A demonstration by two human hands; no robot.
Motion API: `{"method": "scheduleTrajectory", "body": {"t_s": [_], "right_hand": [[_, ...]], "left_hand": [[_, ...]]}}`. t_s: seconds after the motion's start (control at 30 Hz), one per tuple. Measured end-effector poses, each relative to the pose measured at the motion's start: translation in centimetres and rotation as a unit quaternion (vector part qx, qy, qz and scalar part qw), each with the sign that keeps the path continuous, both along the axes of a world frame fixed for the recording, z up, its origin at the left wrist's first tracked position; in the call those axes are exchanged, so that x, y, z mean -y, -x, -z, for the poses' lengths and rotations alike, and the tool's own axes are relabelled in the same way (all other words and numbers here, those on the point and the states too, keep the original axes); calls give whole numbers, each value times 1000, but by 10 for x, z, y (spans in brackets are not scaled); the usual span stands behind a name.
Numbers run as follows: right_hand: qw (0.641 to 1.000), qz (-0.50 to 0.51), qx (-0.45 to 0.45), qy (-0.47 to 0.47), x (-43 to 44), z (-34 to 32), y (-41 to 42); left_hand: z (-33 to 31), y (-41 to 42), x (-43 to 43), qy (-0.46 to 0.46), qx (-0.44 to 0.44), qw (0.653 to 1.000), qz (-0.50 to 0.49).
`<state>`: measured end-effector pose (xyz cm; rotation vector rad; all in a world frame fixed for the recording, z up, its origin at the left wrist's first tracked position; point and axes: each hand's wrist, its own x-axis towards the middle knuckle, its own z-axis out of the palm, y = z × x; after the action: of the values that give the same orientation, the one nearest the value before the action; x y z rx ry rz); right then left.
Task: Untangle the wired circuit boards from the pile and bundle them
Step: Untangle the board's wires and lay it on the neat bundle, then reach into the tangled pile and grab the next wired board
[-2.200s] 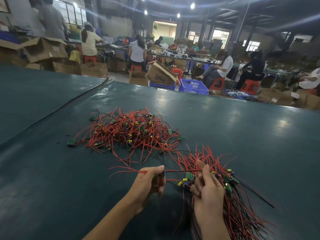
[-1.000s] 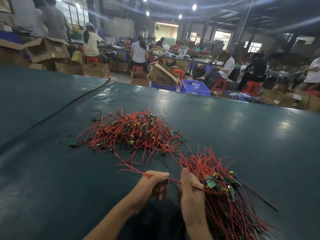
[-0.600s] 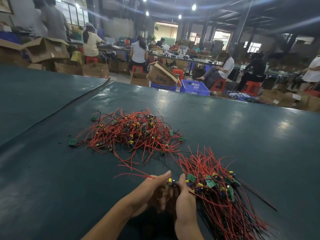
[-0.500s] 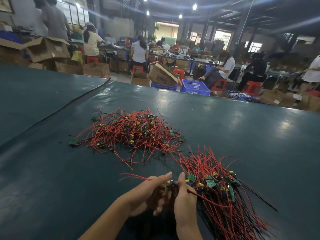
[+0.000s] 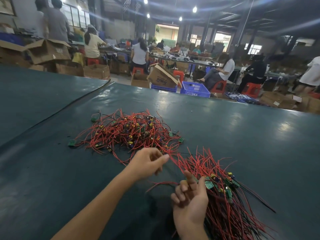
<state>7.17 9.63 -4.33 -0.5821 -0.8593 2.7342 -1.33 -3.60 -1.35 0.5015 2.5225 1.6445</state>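
The left hand [image 5: 149, 162] reaches out toward the tangled pile [image 5: 128, 132], which sits near the middle of the dark green worktop [image 5: 242, 135], toward its left side. Thumb and forefinger look pinched on a red wire at the pile's near fringe, though the blur makes it hard to say for certain. The right hand [image 5: 189, 200] stays low near the front edge, fingers loosely curled against the board end of the sorted bundle [image 5: 223, 196]; whether it truly grips those boards I cannot tell. The bundle fans out just right of that hand, red and black leads trailing toward the front-right corner. By the look of it, this is the picking step: one wired board being teased free. Next comes a steady draw toward the bundle, without dragging the pile's neighbours along.
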Motion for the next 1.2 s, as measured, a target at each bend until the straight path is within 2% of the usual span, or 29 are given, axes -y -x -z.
{"method": "scheduleTrajectory", "body": {"t_s": [0.1,0.17,0.23,0.33,0.4,0.53,0.67,0.87,1.03,1.2], "right_hand": [[999,-6,-10,-30,2,0,-1],[999,-9,-3,-34,1,-1,0],[999,-13,3,-35,1,-1,2],[999,-21,10,-49,2,2,4],[997,-28,11,-65,4,3,4],[995,-44,7,-93,7,4,3],[993,-57,4,-106,9,4,2],[992,-64,4,-107,10,3,3],[991,-63,8,-114,10,3,2],[991,-63,9,-120,10,2,2]], "left_hand": [[-8,29,1,82,-169,976,-110],[-11,49,2,158,-231,948,-154],[-13,68,1,244,-228,927,-173],[-8,91,0,416,-173,879,-155],[-2,103,0,457,-109,873,-132],[5,118,3,418,-37,898,-132],[1,125,8,421,-16,898,-127],[-9,133,13,362,-44,916,-169],[-7,131,11,383,-48,908,-163],[1,128,11,334,-129,914,-194]]}}
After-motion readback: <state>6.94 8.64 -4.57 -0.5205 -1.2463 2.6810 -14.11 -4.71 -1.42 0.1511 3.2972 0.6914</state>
